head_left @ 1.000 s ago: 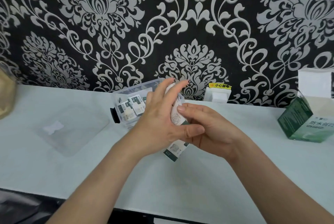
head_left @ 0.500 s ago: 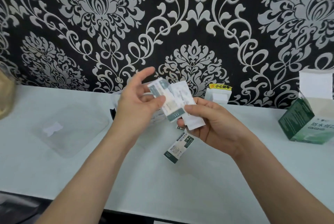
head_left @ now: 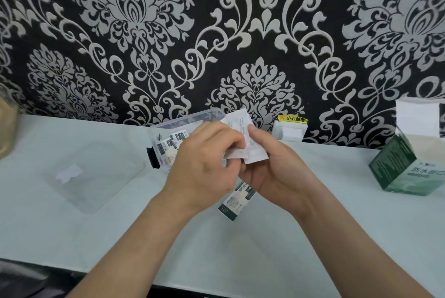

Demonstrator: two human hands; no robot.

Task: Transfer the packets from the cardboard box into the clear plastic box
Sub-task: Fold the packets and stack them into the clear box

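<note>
Both hands meet at mid-table, just right of the clear plastic box (head_left: 166, 129), which has several green-and-white packets (head_left: 168, 151) inside. My left hand (head_left: 204, 167) pinches the white packets (head_left: 240, 129) from the left. My right hand (head_left: 274, 165) grips the same small bunch from the right, thumb on top. One more packet (head_left: 234, 204) lies flat on the table beneath my hands. The green cardboard box (head_left: 399, 170) stands open at the far right, its inside hidden from here.
The clear lid (head_left: 96, 177) lies flat left of the plastic box. A white wall socket with a yellow label (head_left: 290, 129) sits behind my hands. A tan object (head_left: 6, 127) is at the left edge. The dark table edge (head_left: 36, 271) runs near me.
My hands had drawn apart with a packet in each; now they are back together on the white packets, a little right of the plastic box. The packet on the table has not moved.
</note>
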